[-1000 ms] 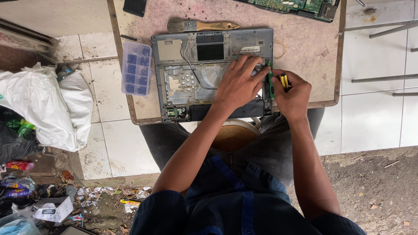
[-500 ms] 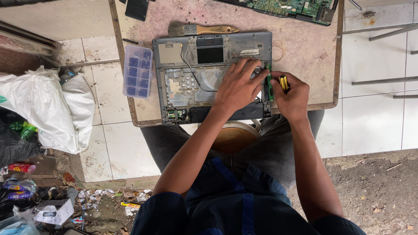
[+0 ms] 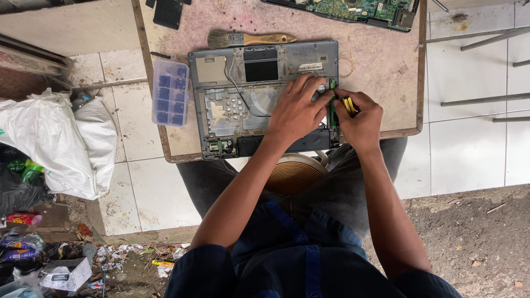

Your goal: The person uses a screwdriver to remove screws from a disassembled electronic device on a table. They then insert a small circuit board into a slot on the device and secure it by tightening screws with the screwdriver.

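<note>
Worn pink tabletop [image 3: 375, 60]: our left hand [image 3: 298, 107] lies flat, fingers spread, on opened laptop chassis [image 3: 248, 94]; right hand [image 3: 361, 118] fist-clenched around yellow-handled screwdriver [image 3: 349, 106].

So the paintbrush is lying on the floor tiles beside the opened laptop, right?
Not quite. The head view shows the paintbrush lying on the pink tabletop, just beyond the far edge of the opened laptop, not on the floor tiles.
</note>
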